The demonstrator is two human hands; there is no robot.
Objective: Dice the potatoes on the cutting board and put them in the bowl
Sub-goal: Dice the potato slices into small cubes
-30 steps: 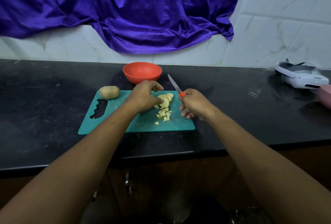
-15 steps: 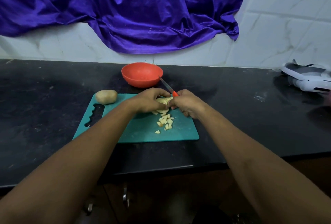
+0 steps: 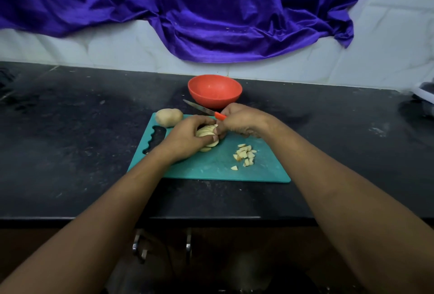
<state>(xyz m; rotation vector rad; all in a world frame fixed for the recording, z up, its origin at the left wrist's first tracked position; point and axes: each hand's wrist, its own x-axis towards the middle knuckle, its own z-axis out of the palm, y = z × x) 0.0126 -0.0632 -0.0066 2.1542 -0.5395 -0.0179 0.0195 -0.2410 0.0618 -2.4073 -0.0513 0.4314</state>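
I'm reading this as early: left hand (image 3: 187, 136) is curling round the sliced potato (image 3: 207, 133) mid cutting board (image 3: 211, 169), right hand (image 3: 244, 122) is gripping the knife (image 3: 202, 109) over its far edge, a few dice (image 3: 245, 155) are lying toward its right side, a whole potato (image 3: 169, 117) is waiting at its far-left corner, and the bowl (image 3: 215, 90) just beyond it is showing none inside.

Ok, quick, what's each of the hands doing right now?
Left hand: closed, holding the sliced potato.
Right hand: closed, holding the knife.

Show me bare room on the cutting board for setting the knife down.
Free on the cutting board: the near strip left of the diced pieces, and the near-right corner. Crowded: the far half, with left hand, right hand, sliced potato, knife and whole potato.
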